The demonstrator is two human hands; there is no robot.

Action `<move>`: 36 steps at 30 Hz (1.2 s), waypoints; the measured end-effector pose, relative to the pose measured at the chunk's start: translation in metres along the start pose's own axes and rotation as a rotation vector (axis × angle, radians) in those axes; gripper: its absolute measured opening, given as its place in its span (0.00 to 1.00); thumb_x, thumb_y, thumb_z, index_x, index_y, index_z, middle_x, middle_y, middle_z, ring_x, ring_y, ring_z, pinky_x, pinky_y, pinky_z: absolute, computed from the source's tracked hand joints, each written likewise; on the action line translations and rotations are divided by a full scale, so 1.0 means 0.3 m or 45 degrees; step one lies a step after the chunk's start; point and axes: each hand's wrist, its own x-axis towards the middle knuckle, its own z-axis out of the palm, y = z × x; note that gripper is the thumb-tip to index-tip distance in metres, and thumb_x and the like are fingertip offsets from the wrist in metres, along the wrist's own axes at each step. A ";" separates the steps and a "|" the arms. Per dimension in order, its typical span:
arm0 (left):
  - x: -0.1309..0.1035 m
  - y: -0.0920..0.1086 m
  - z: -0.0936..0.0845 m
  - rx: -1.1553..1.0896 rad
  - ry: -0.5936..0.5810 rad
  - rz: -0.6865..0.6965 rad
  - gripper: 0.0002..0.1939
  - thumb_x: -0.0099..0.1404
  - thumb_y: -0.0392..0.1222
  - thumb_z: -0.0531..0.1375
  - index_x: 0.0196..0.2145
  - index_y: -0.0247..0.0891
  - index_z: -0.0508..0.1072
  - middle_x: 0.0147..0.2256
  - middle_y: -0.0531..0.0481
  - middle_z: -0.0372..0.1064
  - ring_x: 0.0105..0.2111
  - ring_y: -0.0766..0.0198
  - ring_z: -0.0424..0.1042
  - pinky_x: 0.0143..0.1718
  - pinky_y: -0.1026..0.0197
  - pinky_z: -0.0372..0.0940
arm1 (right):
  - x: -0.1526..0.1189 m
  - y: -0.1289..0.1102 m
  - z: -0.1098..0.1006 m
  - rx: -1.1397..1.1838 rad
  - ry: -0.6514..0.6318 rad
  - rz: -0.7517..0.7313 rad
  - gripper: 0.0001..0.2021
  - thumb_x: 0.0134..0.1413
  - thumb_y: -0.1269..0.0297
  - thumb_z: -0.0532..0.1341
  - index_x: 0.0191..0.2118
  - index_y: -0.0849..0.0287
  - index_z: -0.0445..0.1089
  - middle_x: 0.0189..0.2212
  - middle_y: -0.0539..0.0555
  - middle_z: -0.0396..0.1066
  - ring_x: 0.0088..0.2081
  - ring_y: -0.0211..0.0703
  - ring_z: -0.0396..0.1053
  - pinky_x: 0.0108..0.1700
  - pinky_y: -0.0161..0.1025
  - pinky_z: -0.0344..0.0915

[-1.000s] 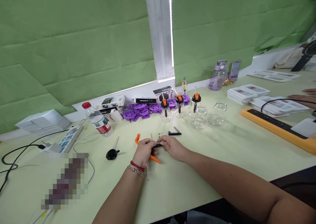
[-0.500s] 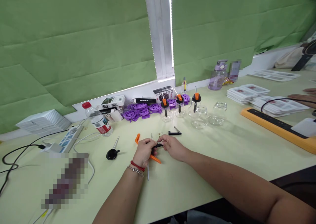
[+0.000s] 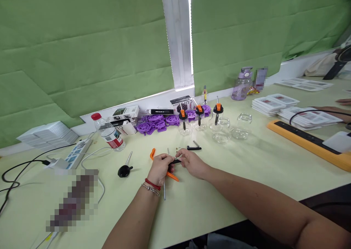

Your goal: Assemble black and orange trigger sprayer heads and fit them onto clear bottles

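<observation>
Black part (image 3: 177, 161) sits between my left hand (image 3: 160, 167) and right hand (image 3: 192, 164), long axis roughly crosswise; the left pinches one end, the right narrows at the other, its hold unconfirmed; neither is clearly nearer

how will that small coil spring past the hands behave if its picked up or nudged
The coil spring looks thin and open-wound, so it is probably light and springy under a pinch. Its round coils suggest it may roll if nudged, though the black plastic piece right beside it could block one side.
</observation>
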 end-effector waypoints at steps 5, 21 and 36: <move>0.000 0.000 0.000 -0.007 0.004 0.001 0.07 0.49 0.40 0.61 0.22 0.35 0.66 0.16 0.57 0.61 0.14 0.69 0.62 0.18 0.64 0.56 | 0.000 -0.004 0.000 0.014 -0.008 0.002 0.09 0.57 0.67 0.50 0.42 0.58 0.63 0.20 0.45 0.56 0.23 0.35 0.54 0.27 0.33 0.52; -0.004 0.007 0.005 -0.004 0.003 -0.013 0.06 0.49 0.39 0.60 0.23 0.36 0.66 0.16 0.57 0.61 0.14 0.69 0.62 0.18 0.64 0.56 | 0.000 -0.004 -0.001 0.000 -0.010 0.020 0.10 0.57 0.66 0.51 0.42 0.59 0.66 0.20 0.45 0.57 0.22 0.34 0.53 0.26 0.33 0.52; 0.005 -0.004 -0.001 0.000 -0.009 0.000 0.06 0.49 0.40 0.60 0.23 0.36 0.66 0.16 0.57 0.62 0.14 0.69 0.62 0.18 0.64 0.57 | -0.002 -0.007 -0.001 -0.022 -0.015 -0.011 0.10 0.57 0.66 0.50 0.39 0.59 0.66 0.20 0.46 0.56 0.22 0.34 0.53 0.26 0.33 0.52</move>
